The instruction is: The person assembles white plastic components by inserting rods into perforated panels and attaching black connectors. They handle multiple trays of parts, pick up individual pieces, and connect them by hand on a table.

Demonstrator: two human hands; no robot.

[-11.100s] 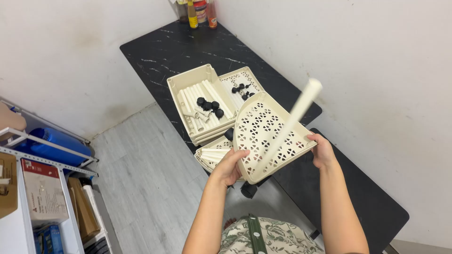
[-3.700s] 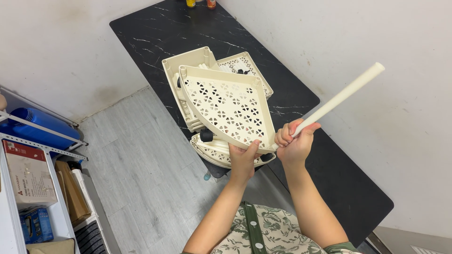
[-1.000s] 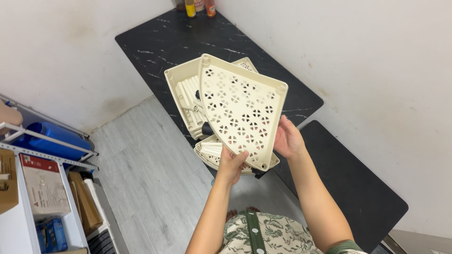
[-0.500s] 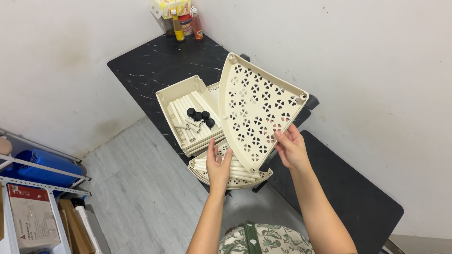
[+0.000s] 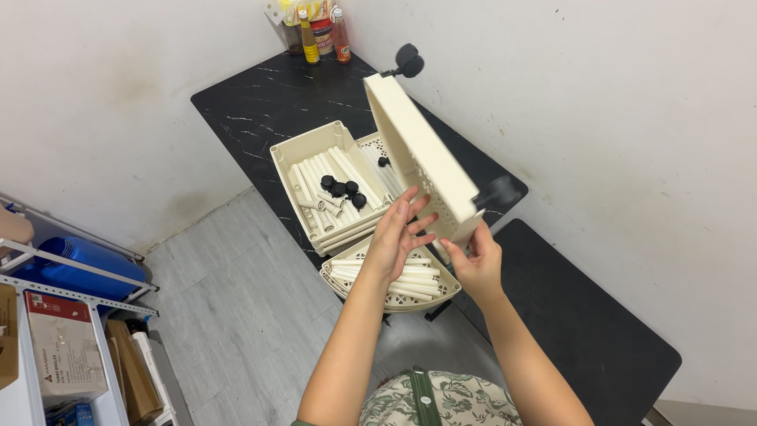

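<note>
A white labelled box [image 5: 65, 359] stands on the left shelf, beside brown cardboard packages [image 5: 134, 383].

A long black marble-patterned desk [image 5: 260, 110] stands in a corner where two plain off-white walls [image 5: 118, 95] meet, the left one scuffed and stained near the bottom. Bottles and jars [image 5: 315, 31] cluster at the desk's far end. The floor [image 5: 229, 315] is grey wood-look planks. At the left, a metal shelf rack [image 5: 71, 276] holds a blue container [image 5: 79, 264] and cardboard boxes [image 5: 63, 355]. The light is even and soft.
</note>
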